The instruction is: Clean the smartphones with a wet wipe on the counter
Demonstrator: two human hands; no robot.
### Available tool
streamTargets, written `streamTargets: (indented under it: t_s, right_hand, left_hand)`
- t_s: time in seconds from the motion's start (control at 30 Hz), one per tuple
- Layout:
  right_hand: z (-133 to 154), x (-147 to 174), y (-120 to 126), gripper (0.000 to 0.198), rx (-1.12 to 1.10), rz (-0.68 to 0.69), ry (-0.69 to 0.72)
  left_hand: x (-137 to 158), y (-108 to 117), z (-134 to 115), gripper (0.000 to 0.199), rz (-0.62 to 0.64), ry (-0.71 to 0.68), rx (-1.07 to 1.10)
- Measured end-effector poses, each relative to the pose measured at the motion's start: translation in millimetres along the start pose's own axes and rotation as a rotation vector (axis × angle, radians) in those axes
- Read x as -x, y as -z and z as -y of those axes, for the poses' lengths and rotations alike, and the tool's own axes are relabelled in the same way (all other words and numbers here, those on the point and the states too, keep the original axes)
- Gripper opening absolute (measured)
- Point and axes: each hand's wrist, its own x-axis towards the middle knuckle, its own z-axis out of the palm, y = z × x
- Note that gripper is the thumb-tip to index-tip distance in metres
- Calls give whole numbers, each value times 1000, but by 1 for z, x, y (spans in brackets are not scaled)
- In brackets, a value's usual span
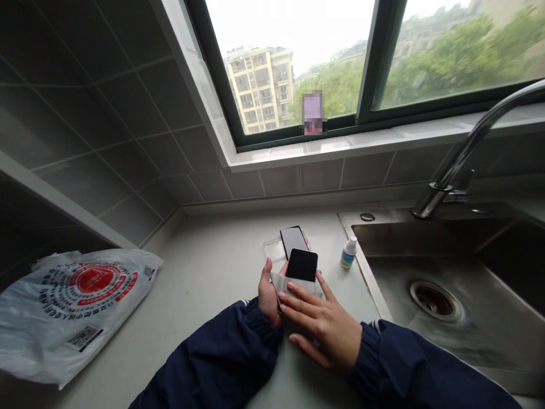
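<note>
My left hand [269,298] is closed around the side of a smartphone [302,264] with a dark screen, holding it tilted above the counter. A light grey cleaning cloth [284,282] with a zigzag edge lies across the phone's lower part. On that cloth my right hand [324,321] rests open, its fingers stretched out flat and slightly spread. Just beyond the held phone, a second flat device with a black border and grey face [293,238] lies on the counter. Beside it is a clear phone case [275,249], partly hidden.
A small white bottle with a blue and yellow label [348,253] stands right of my hands, near the metal sink [383,272]. A chrome faucet [451,153] arches over the basin. At the left, a printed white plastic bag [46,324] lies on the pale counter [204,255].
</note>
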Motion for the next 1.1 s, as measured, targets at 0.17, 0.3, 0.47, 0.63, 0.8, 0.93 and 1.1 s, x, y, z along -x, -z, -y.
streamTargets:
  t_s: [0.17, 0.3, 0.47, 0.63, 0.8, 0.93, 1.1]
  right_hand:
    - [1, 0, 1, 47, -36, 16, 21]
    - [1, 0, 0, 47, -35, 21, 27]
    - [2, 2, -4, 50, -2, 32, 17]
    - [4, 2, -7, 54, 49, 36, 18]
    - [2, 3, -9, 58, 94, 28, 7]
    - [0, 2, -9, 60, 126, 10, -19]
    - [-3, 1, -4, 59, 157, -15, -39]
  left_hand:
    - [2, -2, -2, 93, 7, 4, -31]
    - [3, -2, -3, 95, -12, -2, -41]
    - [4, -4, -1, 96, 21, -49, -64]
    - [6, -4, -1, 91, 66, -38, -38]
    - [6, -4, -1, 95, 48, -26, -31]
    - [6, -6, -2, 98, 37, 15, -20]
    - [8, -8, -1, 98, 55, 78, 30]
